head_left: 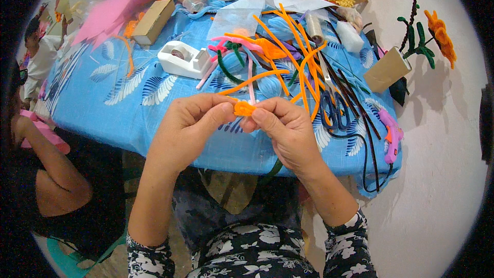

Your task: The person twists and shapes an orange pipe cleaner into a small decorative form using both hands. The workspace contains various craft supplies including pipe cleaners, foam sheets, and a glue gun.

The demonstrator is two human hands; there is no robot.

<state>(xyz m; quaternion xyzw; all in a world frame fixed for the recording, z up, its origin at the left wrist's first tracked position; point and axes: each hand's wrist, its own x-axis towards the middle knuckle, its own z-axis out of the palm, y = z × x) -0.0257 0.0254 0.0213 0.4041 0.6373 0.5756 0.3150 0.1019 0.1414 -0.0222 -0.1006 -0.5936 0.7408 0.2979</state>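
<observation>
Between my two hands, just above the table's near edge, is a short orange pipe cleaner bent into a small loop. My left hand pinches its left end with thumb and forefinger. The right end is gripped the same way by my right hand. Just beyond them lie loose orange pipe cleaners, with pink and green ones to their left. A pair of dark-handled scissors rests to the right of my right hand.
On the blue patterned tablecloth stand a white tape dispenser and a cardboard box. A pink glue gun with a black cord lies at the right edge. Orange pipe-cleaner flowers rise from another box. A person sits at left.
</observation>
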